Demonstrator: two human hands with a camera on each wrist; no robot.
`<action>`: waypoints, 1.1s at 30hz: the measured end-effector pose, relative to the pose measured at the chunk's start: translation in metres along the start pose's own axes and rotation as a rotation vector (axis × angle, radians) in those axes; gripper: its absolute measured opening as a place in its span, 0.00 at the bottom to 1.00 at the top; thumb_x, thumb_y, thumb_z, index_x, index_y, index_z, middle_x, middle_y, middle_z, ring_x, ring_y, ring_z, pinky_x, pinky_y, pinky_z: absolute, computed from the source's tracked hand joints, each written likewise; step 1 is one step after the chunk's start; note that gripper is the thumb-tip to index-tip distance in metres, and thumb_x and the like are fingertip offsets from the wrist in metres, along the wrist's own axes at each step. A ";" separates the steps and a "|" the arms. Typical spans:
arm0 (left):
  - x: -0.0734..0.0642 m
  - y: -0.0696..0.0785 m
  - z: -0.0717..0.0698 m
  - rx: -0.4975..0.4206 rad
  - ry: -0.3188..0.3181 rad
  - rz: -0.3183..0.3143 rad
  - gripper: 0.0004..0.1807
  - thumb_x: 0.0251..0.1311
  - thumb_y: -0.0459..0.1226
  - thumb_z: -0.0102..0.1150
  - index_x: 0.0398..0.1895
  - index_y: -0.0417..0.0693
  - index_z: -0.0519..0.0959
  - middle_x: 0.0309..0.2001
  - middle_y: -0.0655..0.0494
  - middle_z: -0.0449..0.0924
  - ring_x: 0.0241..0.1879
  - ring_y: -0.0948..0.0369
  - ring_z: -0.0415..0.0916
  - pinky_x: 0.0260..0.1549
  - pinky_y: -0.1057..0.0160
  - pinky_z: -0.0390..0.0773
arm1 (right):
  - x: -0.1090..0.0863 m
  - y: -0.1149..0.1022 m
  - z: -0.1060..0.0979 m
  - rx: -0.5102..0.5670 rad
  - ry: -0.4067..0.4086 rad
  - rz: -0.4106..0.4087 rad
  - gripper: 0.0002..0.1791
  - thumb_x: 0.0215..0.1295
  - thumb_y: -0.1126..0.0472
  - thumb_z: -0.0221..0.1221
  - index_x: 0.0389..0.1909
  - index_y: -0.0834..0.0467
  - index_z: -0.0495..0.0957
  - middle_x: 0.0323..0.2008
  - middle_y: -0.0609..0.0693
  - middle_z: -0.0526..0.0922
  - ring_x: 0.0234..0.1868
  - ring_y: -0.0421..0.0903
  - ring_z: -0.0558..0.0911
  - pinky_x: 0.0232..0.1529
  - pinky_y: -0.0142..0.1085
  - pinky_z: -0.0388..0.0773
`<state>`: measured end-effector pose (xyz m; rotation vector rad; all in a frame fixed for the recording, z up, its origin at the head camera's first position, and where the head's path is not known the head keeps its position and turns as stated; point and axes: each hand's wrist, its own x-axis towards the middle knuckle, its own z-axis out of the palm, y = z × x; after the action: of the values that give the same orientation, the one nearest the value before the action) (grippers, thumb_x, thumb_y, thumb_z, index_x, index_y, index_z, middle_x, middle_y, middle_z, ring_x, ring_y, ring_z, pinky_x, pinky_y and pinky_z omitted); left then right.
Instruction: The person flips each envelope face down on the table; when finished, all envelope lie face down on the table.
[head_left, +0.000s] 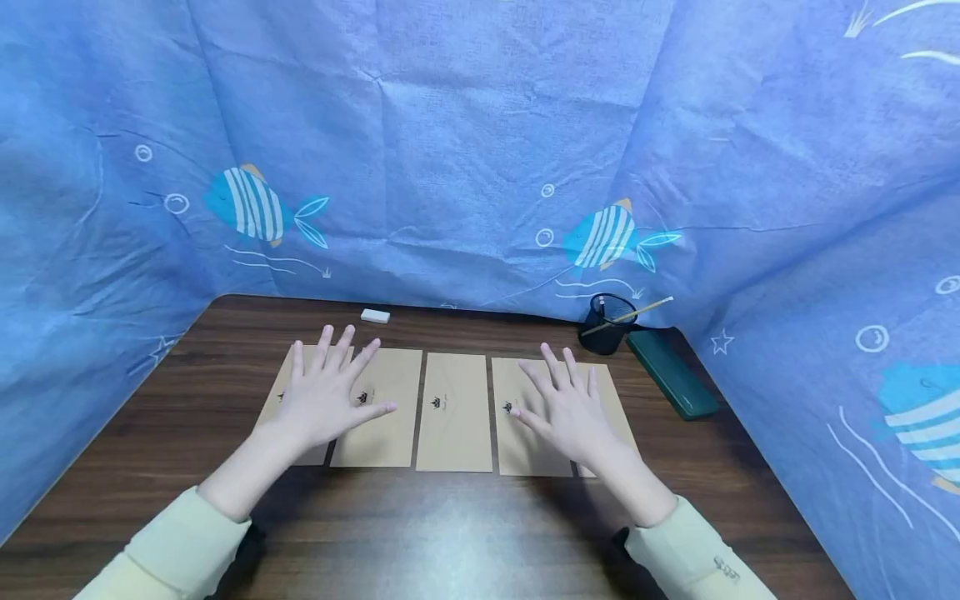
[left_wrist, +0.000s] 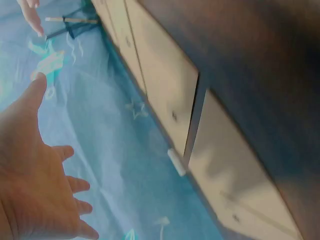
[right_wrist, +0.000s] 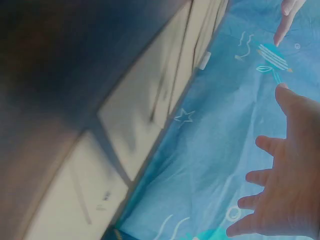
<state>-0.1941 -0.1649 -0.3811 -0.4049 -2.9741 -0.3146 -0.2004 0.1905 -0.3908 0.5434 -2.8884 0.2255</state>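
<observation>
Several tan kraft-paper rectangles [head_left: 453,437], each printed with a small black crown where the print shows, lie side by side in a row on the dark wooden table [head_left: 420,533]. Over the left end of the row is my left hand [head_left: 318,404], palm down with its fingers spread. My right hand [head_left: 573,417] is spread the same way over the right end. Neither holds anything, and they hide parts of the papers in the head view. Both wrist views show the hands raised off the papers, with shadows falling on the left-hand paper [left_wrist: 227,155] and the right-hand paper [right_wrist: 142,95].
A white eraser-like block [head_left: 375,316] lies behind the row. At the back right stands a black mesh pen cup [head_left: 600,335] with a pencil [head_left: 651,307] leaning out. Beside it is a dark green case [head_left: 671,375]. Blue fish-print cloth [head_left: 465,167] surrounds the table's back and sides.
</observation>
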 end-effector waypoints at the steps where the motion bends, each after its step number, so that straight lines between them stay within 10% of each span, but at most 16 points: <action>1: 0.001 -0.003 -0.003 -0.002 0.001 0.000 0.53 0.49 0.72 0.47 0.75 0.60 0.47 0.75 0.42 0.36 0.73 0.43 0.23 0.61 0.34 0.20 | 0.002 -0.001 -0.002 -0.003 -0.001 -0.007 0.39 0.61 0.31 0.49 0.72 0.38 0.54 0.75 0.48 0.43 0.74 0.57 0.39 0.64 0.67 0.38; 21: 0.030 -0.088 -0.034 -0.038 -0.030 -0.039 0.58 0.46 0.73 0.50 0.76 0.58 0.43 0.74 0.39 0.33 0.70 0.42 0.15 0.58 0.33 0.17 | 0.046 -0.076 -0.016 0.040 -0.064 -0.288 0.41 0.61 0.30 0.47 0.73 0.38 0.48 0.75 0.45 0.34 0.74 0.53 0.37 0.66 0.62 0.38; 33: 0.040 -0.141 -0.019 -0.095 0.006 -0.018 0.54 0.47 0.61 0.64 0.73 0.46 0.52 0.72 0.33 0.42 0.71 0.36 0.28 0.61 0.30 0.30 | 0.069 -0.129 0.003 0.066 -0.101 -0.547 0.47 0.58 0.31 0.53 0.74 0.41 0.45 0.75 0.50 0.32 0.74 0.55 0.40 0.69 0.50 0.46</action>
<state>-0.2699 -0.2920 -0.3833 -0.3862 -2.9665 -0.4599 -0.2156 0.0472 -0.3641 1.3520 -2.6963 0.2106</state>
